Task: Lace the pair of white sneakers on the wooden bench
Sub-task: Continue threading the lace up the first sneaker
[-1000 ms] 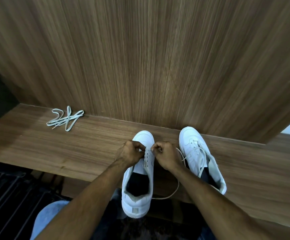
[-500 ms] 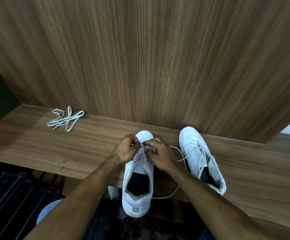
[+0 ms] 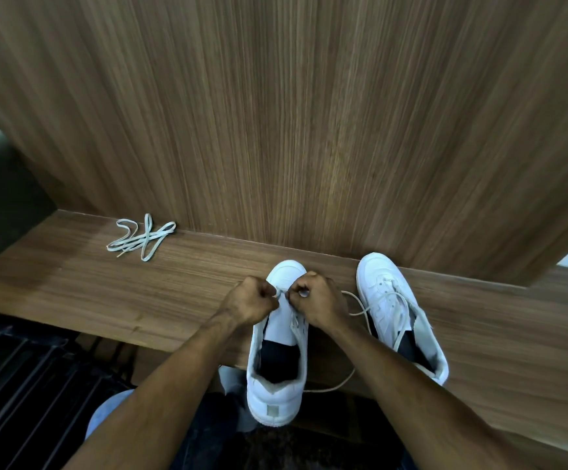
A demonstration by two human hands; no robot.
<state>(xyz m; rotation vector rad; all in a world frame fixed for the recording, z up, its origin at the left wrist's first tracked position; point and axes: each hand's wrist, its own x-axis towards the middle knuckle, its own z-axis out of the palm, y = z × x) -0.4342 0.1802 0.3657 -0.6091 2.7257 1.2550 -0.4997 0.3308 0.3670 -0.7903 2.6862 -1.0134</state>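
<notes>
Our left hand [image 3: 253, 303] and right hand [image 3: 316, 301], fingers curled tight, pinch the lace [image 3: 352, 379] over the near sneaker [image 3: 277, 374], heel past the bench [image 3: 72, 283] edge. Second sneaker [image 3: 397, 310] just right; spare lace [image 3: 141, 237] far left. Risk: a hard tug drags the shoe off.

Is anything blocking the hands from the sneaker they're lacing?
Nothing visible does. The left hand and right hand are already at the near sneaker, each pinching the lace over its front eyelets. The other sneaker stands apart, to the right.
</notes>
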